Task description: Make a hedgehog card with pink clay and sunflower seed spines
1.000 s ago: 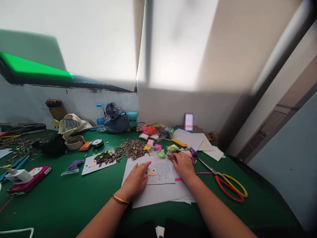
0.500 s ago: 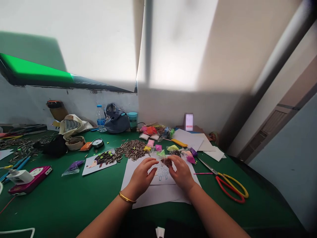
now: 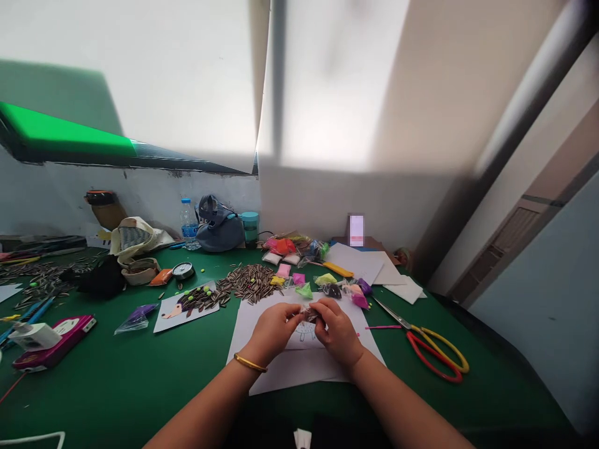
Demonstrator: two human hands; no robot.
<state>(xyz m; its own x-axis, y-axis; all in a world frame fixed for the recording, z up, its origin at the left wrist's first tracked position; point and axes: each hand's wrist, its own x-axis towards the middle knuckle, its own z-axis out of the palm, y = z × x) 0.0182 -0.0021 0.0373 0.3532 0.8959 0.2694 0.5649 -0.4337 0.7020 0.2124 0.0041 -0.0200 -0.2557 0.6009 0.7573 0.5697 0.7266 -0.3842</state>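
Between my two hands, above the drawing, is a small clear plastic bag with something brownish in it. My left hand pinches the bag from the left, thumb against fingers. From the right, my right hand grips it with bent fingers, which hide part of it. Beneath lies a drawing of an animal in blue line, on white paper. Just beyond the hands sit a green clay packet and a black clay packet.
Striped sunflower seeds are heaped behind the paper's left side. To the left lies a card with a seed-covered hedgehog. Large scissors with red and yellow handles rest at right. A phone stands against the wall.
My hands have drawn closer together and the fingers have closed tighter on the bag. The green and black packets behind them show more fully now.
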